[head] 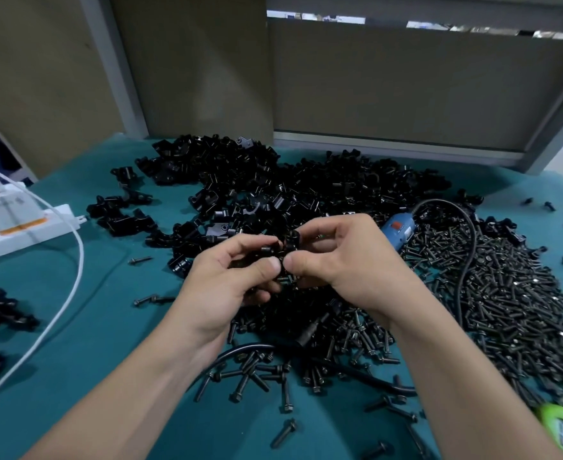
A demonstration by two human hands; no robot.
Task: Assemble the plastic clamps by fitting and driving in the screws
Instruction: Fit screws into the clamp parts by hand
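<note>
Head view: left hand (227, 287), right hand (346, 260) pinch black clamp (286, 246) over screw pile (506, 293); clamp pile (273, 180) behind.

1. The table (107, 327) is covered in plain teal.
2. The clamps (240, 180) and screws (506, 293) are seen in glossy black.
3. The screwdriver (398, 229) is coloured blue, with an orange switch.
4. The power strip (24, 227) is white.

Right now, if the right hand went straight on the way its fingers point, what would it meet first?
Likely the left hand, fingertips just across the black clamp both hands pinch; depth unclear.
</note>
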